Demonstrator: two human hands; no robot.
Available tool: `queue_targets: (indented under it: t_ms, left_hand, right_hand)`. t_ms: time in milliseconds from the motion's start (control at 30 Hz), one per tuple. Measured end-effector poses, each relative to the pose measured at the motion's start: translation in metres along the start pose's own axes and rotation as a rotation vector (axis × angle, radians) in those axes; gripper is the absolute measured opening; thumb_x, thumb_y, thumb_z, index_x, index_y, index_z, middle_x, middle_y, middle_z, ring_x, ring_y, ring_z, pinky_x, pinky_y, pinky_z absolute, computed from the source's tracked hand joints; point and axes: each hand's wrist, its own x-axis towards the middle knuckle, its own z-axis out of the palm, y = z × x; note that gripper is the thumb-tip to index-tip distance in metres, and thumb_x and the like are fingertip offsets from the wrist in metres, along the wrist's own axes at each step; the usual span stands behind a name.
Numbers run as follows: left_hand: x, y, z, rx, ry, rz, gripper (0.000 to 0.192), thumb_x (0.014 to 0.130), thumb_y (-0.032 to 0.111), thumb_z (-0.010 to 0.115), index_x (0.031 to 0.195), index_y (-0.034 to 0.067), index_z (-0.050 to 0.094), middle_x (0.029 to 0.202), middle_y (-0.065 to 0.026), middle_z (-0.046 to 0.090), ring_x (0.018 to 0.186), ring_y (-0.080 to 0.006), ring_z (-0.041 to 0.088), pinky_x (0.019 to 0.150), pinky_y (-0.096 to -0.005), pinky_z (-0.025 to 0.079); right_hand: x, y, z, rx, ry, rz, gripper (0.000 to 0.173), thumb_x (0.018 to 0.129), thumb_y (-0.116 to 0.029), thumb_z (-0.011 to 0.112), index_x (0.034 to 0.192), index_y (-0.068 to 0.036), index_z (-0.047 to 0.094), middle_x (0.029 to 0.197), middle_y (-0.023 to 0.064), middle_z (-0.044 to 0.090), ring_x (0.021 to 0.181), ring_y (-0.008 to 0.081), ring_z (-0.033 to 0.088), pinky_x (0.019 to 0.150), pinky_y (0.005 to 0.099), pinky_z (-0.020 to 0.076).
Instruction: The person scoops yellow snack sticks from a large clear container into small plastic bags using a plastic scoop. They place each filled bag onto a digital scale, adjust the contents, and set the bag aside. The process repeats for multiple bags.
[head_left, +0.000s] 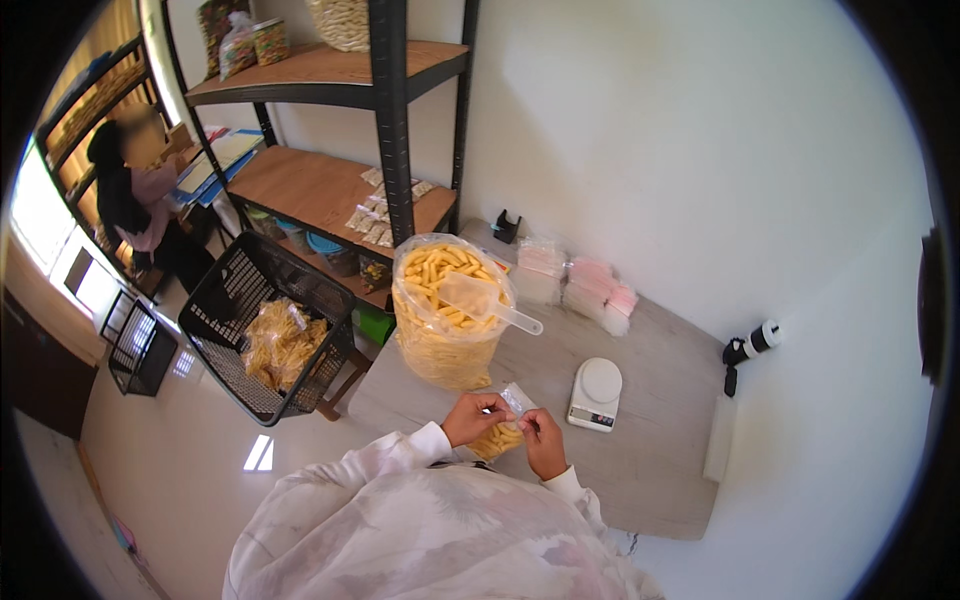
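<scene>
My left hand (472, 420) and my right hand (544, 442) pinch the upper part of a small clear plastic bag (495, 442) with yellow stick snacks in its lower part. The bag is close to my body, at the table's near edge. Just beyond it stands a large open clear sack (446, 352) full of the same snacks. A translucent plastic scoop (480, 300) lies on top of them, its handle sticking out over the rim. Right of my hands is a white digital kitchen scale (596, 394) with nothing on its round platform.
Bundles of plastic bags (592, 289) lie at the table's back by the wall. A black plastic basket (262, 330) at the left holds filled bags. Behind it rises a metal shelf rack (322, 176). A black-and-white bottle-like object (754, 341) is at the right. Another person (142, 195) stands far left.
</scene>
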Motion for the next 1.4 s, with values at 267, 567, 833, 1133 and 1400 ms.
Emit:
queue_targets:
  t_ms: [267, 567, 833, 1133, 1400]
  left_hand:
    - [-0.004, -0.004, 0.000, -0.023, -0.037, 0.001, 0.014, 0.093, 0.014, 0.068, 0.095, 0.000, 0.070, 0.090, -0.0035, 0.072, 0.084, -0.0073, 0.062, 0.078, -0.0247, 0.051]
    - [-0.007, -0.007, 0.001, 0.014, -0.019, 0.070, 0.013, 0.095, 0.011, 0.065, 0.096, -0.002, 0.067, 0.088, -0.0050, 0.071, 0.082, -0.0083, 0.063, 0.076, -0.0266, 0.051]
    - [-0.008, 0.003, 0.005, 0.140, 0.032, 0.143, 0.012, 0.093, 0.010, 0.064, 0.094, -0.002, 0.066, 0.083, -0.0103, 0.071, 0.076, -0.0149, 0.065, 0.072, -0.0306, 0.052]
    - [-0.006, 0.005, -0.011, -0.112, 0.041, -0.027, 0.013, 0.096, 0.012, 0.065, 0.096, -0.001, 0.068, 0.090, -0.0048, 0.071, 0.087, -0.0095, 0.065, 0.079, -0.0264, 0.052]
    - [-0.002, -0.009, -0.008, -0.098, -0.039, -0.041, 0.014, 0.091, 0.013, 0.071, 0.094, 0.000, 0.069, 0.091, -0.0030, 0.071, 0.084, -0.0086, 0.063, 0.079, -0.0258, 0.051]
  right_hand:
    - [0.000, 0.007, 0.004, 0.045, 0.001, -0.040, 0.010, 0.092, -0.008, 0.064, 0.095, 0.001, 0.060, 0.086, 0.0108, 0.062, 0.077, 0.0189, 0.058, 0.074, 0.0309, 0.0478]
    - [-0.001, 0.007, 0.006, 0.011, -0.025, -0.057, 0.012, 0.096, -0.011, 0.062, 0.096, 0.000, 0.058, 0.086, 0.0054, 0.060, 0.080, 0.0128, 0.055, 0.075, 0.0271, 0.0459]
    - [-0.003, 0.012, 0.011, -0.017, 0.028, -0.083, 0.011, 0.093, -0.009, 0.064, 0.095, 0.000, 0.058, 0.083, 0.0083, 0.060, 0.076, 0.0165, 0.056, 0.071, 0.0309, 0.0466]
    - [-0.008, 0.019, -0.004, 0.054, 0.027, 0.035, 0.007, 0.092, -0.006, 0.063, 0.094, 0.000, 0.059, 0.086, 0.0080, 0.062, 0.079, 0.0150, 0.059, 0.073, 0.0290, 0.0482]
    - [-0.008, 0.010, -0.008, -0.038, 0.044, 0.004, 0.008, 0.091, -0.007, 0.065, 0.093, 0.000, 0.061, 0.085, 0.0078, 0.062, 0.079, 0.0160, 0.059, 0.074, 0.0293, 0.0484]
